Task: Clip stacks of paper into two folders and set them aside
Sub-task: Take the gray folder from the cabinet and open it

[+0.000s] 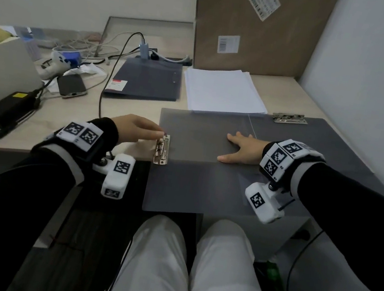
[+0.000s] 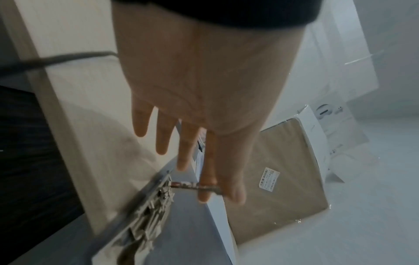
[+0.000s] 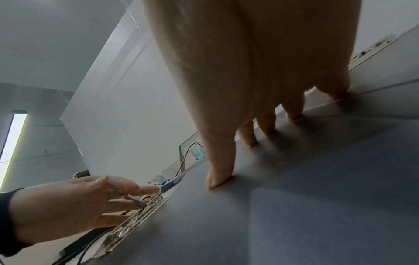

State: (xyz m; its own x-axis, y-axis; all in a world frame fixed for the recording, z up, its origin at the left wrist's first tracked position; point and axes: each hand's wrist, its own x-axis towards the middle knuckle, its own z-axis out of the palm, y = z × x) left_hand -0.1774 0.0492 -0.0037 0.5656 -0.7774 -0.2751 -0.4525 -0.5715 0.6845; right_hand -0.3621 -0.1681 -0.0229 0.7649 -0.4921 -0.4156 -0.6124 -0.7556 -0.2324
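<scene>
On the desk, an open grey folder [image 1: 194, 171] is pressed flat by the spread right hand [image 1: 243, 151]; its metal clip [image 1: 162, 149] lever is pinched by the left hand [image 1: 135, 131].

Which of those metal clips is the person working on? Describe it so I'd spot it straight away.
Start at the big grey open folder lying at the desk's near edge. On its left edge sits a silver lever clip, with the left hand pinching its raised lever. The other metal clip, at the far right, lies untouched.
</scene>
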